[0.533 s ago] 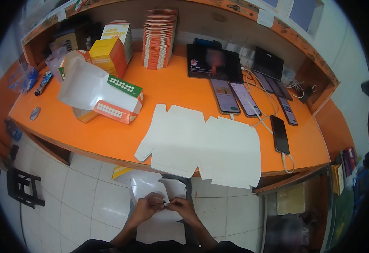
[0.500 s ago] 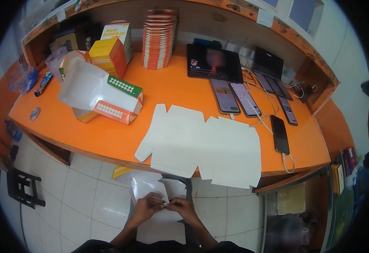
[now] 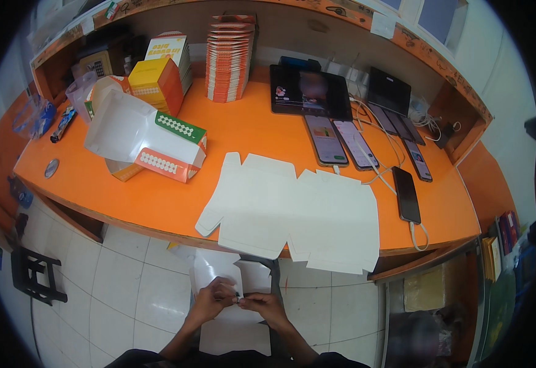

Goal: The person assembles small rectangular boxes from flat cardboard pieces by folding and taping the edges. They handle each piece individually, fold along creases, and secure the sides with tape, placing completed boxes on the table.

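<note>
A partly folded cardboard box (image 3: 214, 266), white on the side facing up, rests across my lap below the desk's front edge. My left hand (image 3: 215, 299) is closed on it near its middle, fingertips pinched together. Close beside it, my right hand (image 3: 264, 306) pinches the box's edge, and the fingertips of both hands nearly meet. The exact fold or tab between the fingers is too small to make out. Nearer to me, a white flap (image 3: 235, 339) lies between my forearms. On the desk just ahead are flat white box blanks (image 3: 292, 205).
The orange desk (image 3: 157, 211) bears an opened box (image 3: 119, 132), a yellow-orange box (image 3: 156, 80) and a tall stack of folded cartons (image 3: 228, 64). A tablet (image 3: 311, 92), several phones (image 3: 407, 195) and charging cables are at the right. A black stool (image 3: 37, 276) stands on the tiled floor.
Both hands stay pinched on the box and have barely moved. The yellow-edged part of the box at its far left has dropped mostly out of sight.
</note>
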A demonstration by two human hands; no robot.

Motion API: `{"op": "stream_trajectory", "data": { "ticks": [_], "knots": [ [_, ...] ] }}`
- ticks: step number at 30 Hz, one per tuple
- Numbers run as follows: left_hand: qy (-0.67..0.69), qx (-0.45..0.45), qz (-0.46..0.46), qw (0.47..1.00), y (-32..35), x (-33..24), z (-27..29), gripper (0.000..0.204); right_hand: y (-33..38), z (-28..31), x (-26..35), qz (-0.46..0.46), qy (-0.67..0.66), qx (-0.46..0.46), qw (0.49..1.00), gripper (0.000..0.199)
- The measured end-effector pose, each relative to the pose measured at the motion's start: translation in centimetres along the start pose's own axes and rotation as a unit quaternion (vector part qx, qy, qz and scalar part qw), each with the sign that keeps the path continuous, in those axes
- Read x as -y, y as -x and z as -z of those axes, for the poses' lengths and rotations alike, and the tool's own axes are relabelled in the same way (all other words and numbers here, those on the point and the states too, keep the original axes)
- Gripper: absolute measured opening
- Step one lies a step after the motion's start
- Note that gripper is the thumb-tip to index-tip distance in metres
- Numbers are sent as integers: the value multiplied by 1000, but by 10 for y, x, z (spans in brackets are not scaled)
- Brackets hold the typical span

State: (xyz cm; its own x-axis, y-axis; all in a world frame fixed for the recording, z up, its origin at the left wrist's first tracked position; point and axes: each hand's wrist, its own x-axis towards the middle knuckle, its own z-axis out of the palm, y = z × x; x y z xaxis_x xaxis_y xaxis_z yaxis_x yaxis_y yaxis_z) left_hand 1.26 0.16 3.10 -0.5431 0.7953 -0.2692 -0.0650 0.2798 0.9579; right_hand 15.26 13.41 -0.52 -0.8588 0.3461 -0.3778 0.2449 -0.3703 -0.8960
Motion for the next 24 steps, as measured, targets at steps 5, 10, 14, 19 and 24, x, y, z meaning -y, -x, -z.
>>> {"op": "stream_trajectory", "data": {
  "ticks": [5, 10, 14, 19, 24],
  "knots": [
    [54, -14, 27, 998, -1, 6, -4, 38, -5, 2, -5, 28, 90, -16, 995, 20],
    [-30, -18, -8, 999, 2, 12, -10, 37, -5, -3, -8, 65, 187, -34, 980, 18],
    [0, -22, 0, 1000, 5, 12, -12, 37, -4, -2, -1, 20, 224, -9, 974, 18],
    [50, -41, -24, 998, 6, 22, -14, 35, -6, -7, -2, 75, 92, -6, 993, 19],
    [70, -40, -25, 996, 0, 29, -5, 38, -10, -9, -9, 73, -18, -5, 997, 17]
  ]
}}
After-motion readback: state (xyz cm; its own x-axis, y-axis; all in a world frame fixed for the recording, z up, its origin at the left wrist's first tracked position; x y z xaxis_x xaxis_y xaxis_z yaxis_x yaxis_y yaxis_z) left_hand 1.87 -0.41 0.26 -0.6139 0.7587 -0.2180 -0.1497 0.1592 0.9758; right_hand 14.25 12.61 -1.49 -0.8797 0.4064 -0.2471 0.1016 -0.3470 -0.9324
